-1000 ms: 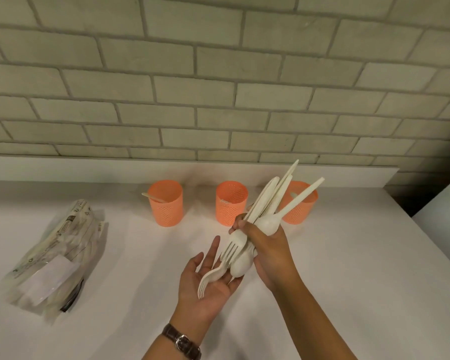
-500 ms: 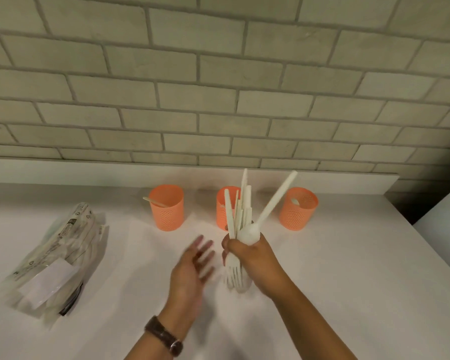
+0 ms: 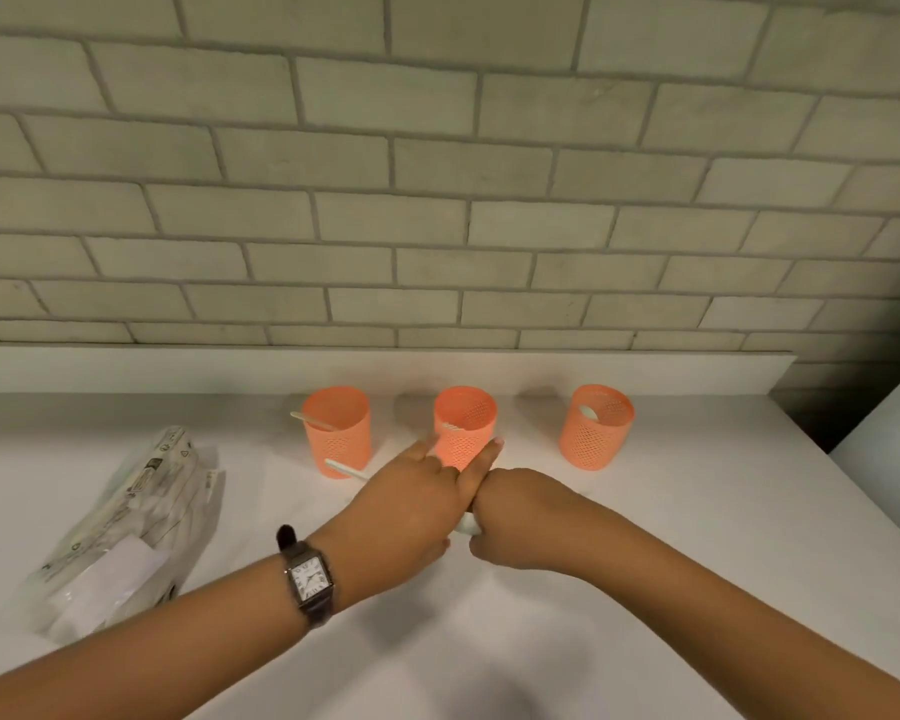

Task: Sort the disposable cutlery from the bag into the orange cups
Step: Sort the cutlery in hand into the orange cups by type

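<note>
In front of the middle orange cup (image 3: 465, 426), I see the right hand (image 3: 515, 517) curled round the cutlery (image 3: 467, 524), the left hand (image 3: 411, 504) laid across it, fingers straight. The bag (image 3: 126, 522) lies well left on the counter (image 3: 697, 589).

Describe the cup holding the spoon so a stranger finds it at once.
Three orange cups stand in a row on the white counter below the brick wall. Take the rightmost cup. It alone shows a white spoon bowl inside its rim.
</note>
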### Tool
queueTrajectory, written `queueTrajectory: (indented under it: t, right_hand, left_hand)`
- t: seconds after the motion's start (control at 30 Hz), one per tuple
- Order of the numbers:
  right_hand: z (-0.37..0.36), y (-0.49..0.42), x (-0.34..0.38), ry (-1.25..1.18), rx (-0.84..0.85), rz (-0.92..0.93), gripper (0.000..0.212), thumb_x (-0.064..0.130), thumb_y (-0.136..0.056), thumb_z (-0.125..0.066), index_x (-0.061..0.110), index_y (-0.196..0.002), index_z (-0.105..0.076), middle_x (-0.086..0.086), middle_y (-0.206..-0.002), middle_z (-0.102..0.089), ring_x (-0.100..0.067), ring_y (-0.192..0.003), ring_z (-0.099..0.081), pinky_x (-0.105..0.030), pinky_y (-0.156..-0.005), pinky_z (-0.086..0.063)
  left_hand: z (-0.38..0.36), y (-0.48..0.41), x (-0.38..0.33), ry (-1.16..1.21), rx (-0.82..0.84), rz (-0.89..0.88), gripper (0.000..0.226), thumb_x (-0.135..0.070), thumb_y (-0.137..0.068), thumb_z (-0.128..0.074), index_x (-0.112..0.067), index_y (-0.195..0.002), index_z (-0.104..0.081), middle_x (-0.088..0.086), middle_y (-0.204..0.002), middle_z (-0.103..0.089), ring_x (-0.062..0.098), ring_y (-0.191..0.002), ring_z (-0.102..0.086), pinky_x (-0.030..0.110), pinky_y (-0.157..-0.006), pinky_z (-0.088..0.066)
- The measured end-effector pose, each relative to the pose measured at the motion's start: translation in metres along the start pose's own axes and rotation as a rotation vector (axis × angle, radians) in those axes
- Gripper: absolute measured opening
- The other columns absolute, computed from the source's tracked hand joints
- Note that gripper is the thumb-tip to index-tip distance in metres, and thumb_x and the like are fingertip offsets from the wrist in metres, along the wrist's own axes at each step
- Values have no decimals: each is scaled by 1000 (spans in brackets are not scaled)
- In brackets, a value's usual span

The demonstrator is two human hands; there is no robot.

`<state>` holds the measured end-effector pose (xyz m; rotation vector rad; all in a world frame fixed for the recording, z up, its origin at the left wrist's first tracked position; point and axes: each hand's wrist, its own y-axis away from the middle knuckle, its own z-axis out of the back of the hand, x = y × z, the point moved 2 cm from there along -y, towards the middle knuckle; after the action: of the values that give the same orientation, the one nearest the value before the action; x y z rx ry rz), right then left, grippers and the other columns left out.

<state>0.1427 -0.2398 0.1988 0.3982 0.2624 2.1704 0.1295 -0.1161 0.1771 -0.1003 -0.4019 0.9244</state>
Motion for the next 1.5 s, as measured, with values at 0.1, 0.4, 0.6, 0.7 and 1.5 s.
queueTrajectory:
  t: [0.1, 0.4, 0.6, 0.7, 1.5]
  right_hand:
    - [11, -1, 2, -56, 12, -83, 10, 9, -79, -58, 12, -74, -49, -4, -71, -50, -22, -63, -50, -23, -46, -32]
    - [40, -4, 18, 218, 176, -227, 99, 9, -77, -71, -2, -146, 0, -13, -104, -59, -22, -82, -54, -28, -52, -39]
    - [54, -8, 37, 491, -149, -122, 115, 9, -77, -66, 6, -141, 30, -23, -135, -41, -34, -118, -47, -39, -105, -32]
    - [55, -6, 53, 726, -305, 9, 106, 20, -81, -61, 8, -145, 22, -18, -121, -54, -30, -104, -53, -42, -110, -20]
    - [-101, 0, 10, -2508, -165, -100, 54, 41, -95, -35, 4, -92, -74, -17, -88, -69, -28, -72, -70, -37, -69, -55]
  left_hand:
    - [-2, -2, -7, 278, 41, 185, 115, -31, -55, -79, -10, -146, -12, -2, -57, -60, 14, -50, -57, 22, -44, -31]
    - [-9, 1, -21, 660, 10, 431, 105, -42, -85, -57, -26, -131, 36, 4, -85, -66, 20, -73, -60, 32, -65, -45]
    - [0, 4, -20, 588, -240, 519, 26, -18, -70, -77, -11, -92, -63, 10, -69, -66, 28, -60, -61, 23, -50, -33]
    - [2, 7, -16, 746, -275, 676, 33, -3, -73, -67, -18, -57, -43, 4, -54, -55, 17, -47, -43, 15, -44, -22]
    - [26, 15, -39, 2004, -331, 628, 17, -35, -65, -70, -20, -63, -60, -1, -51, -49, 12, -45, -46, 21, -49, -42]
